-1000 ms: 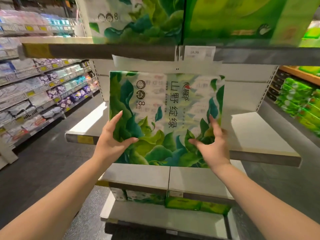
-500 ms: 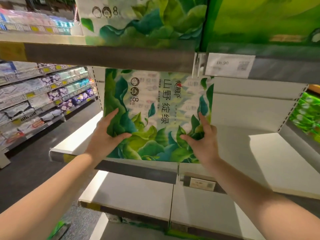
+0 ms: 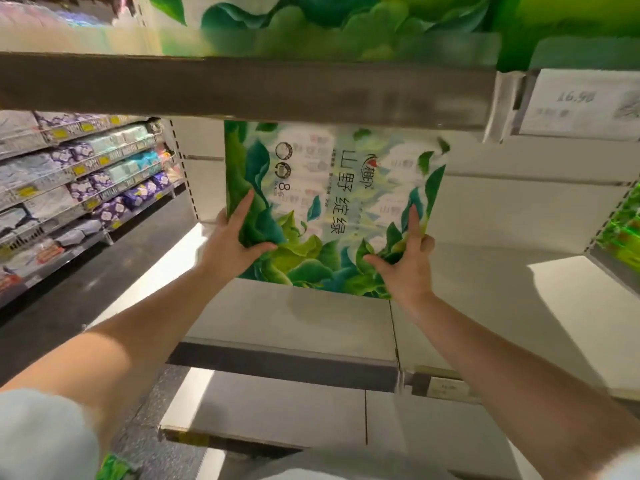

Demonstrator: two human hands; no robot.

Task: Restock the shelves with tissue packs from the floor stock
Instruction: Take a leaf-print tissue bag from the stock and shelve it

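Tissue pack (image 3: 332, 209), printed with green leaves and black characters, stands upright on the pale middle shelf (image 3: 311, 320), close under the grey front edge of the upper shelf (image 3: 242, 88), and serves as the landmark for everything else. Far to the left of the pack, across the dark aisle floor (image 3: 69, 289), a neighbouring rack (image 3: 79, 178) carries rows of purple, white and teal packets with yellow price tags. Just left of the pack, a bare forearm leads up to the left hand (image 3: 232, 244), which grips the pack's lower left corner: the fingers lie along its left side and the thumb is curled over the front face. At the pack's lower right corner the right hand (image 3: 405, 268) grips in the same way, its thumb pressed across the front and its index finger raised along the right edge, other fingers bent behind it. The two hands are apart, one on each side of the pack. Above the pack, more green-printed packs (image 3: 311, 22) sit on the upper shelf. Up and to the right of the pack, a white price label (image 3: 578, 102) hangs on that shelf's edge. Below the pack, a lower shelf (image 3: 277, 420) juts out, with a small tag (image 3: 446, 388) on the middle shelf's edge.
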